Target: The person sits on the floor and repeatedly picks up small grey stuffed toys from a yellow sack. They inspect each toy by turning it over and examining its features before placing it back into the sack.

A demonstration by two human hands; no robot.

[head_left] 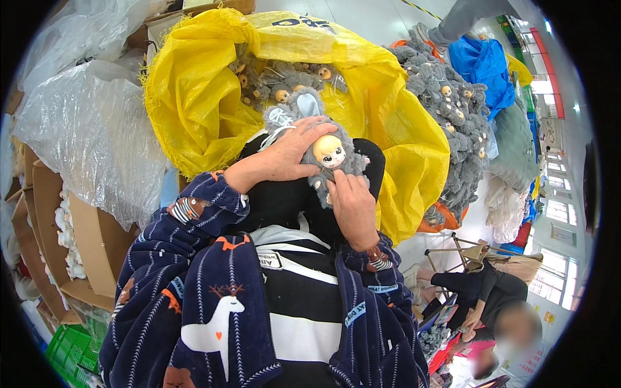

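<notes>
A grey plush doll (352, 157) with a yellow-haired vinyl face and long bunny ears lies over my lap. Its hood has a white lace bow. My left hand (294, 150) wraps round the hood beside the face, thumb below the ear side. With fingers closed, my right hand (352, 205) pinches the doll just under its chin; what exactly lies between the fingertips is hidden. Beyond my knees a yellow woven sack (194, 90) stands open, with several similar grey dolls (281, 96) inside.
At the right lies a big heap of grey plush dolls (446, 110) beside a blue bag (484, 68). Cardboard boxes (100, 249) and clear plastic sheeting (84, 129) are on the left, above a green crate (68, 352). Another person (485, 294) sits at the lower right.
</notes>
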